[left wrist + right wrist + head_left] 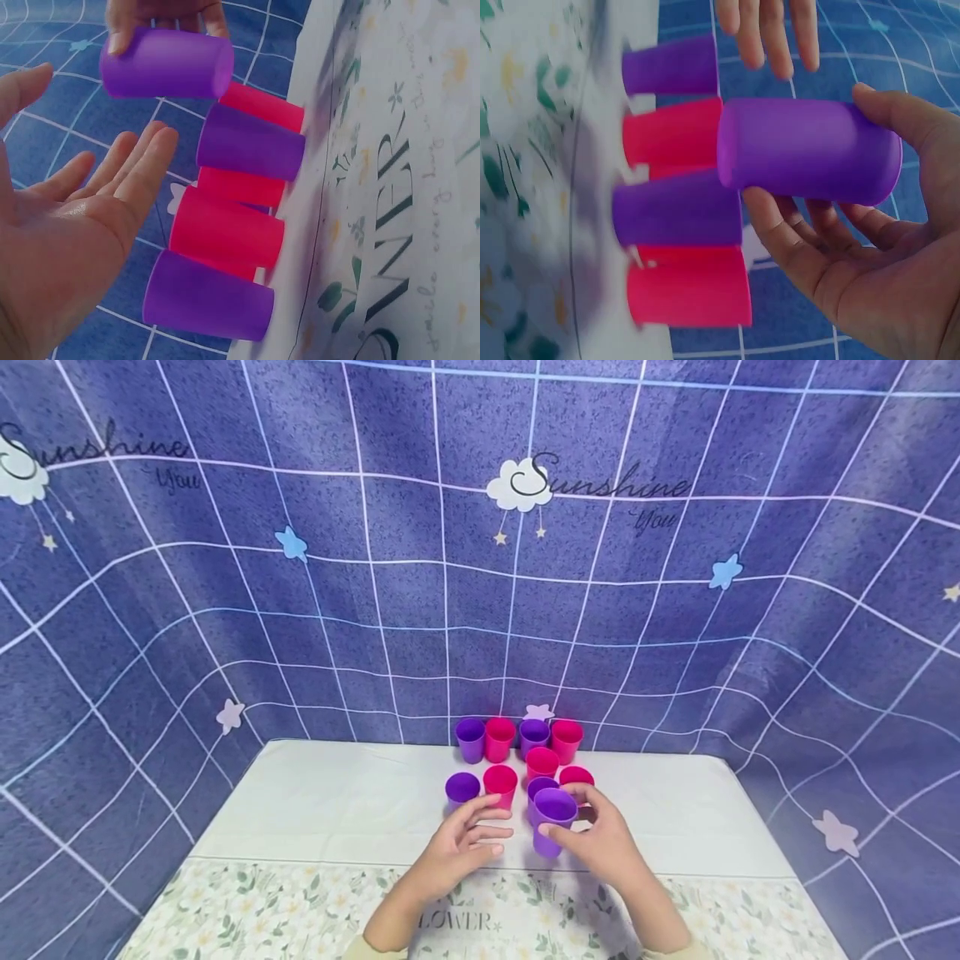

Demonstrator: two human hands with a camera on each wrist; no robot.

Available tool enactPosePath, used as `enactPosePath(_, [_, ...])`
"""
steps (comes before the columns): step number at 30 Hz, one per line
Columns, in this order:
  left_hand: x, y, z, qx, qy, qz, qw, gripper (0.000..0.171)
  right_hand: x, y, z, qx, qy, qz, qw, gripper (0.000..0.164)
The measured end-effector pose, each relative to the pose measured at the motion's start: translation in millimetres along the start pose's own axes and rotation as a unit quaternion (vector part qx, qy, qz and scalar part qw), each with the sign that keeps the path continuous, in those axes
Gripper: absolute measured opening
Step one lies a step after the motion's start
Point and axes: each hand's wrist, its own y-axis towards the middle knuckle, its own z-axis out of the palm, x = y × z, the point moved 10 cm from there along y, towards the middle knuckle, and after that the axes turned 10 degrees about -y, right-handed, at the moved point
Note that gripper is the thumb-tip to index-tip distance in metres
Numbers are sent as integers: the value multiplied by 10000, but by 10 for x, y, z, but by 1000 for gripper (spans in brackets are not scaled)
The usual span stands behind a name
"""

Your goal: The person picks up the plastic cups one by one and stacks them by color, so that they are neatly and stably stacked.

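My right hand (603, 843) grips an upright purple cup (802, 146) between thumb and fingers, held up above the table in front of the other cups. My left hand (461, 843) has its fingers extended and holds nothing; its fingertips overlap the front pink cup (498, 779) in the head view. Left of that stands another purple cup (462, 785). Directly behind the held one is a purple cup (679, 210), with a pink cup (694, 289) beside it on the right. One more pink cup (542, 762) stands just behind these.
Along the back of the white table (337, 802) stand a purple cup (470, 743), a pink cup (499, 742), a second purple cup (533, 735) and a second pink cup (567, 743). A blue gridded curtain (405, 635) hangs behind. A floral cloth (285, 902) covers the near part.
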Motion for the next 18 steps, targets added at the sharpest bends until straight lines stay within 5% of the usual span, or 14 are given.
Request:
enactPosePath(9, [37,20,-77,-507,456,-105,9976,77,100,-55,218,174,292,2,9994,57])
enactPosePath(18, [116,20,-50,-584,621,-410,9955,82,132,-79,359,301,445,-71,9985,56])
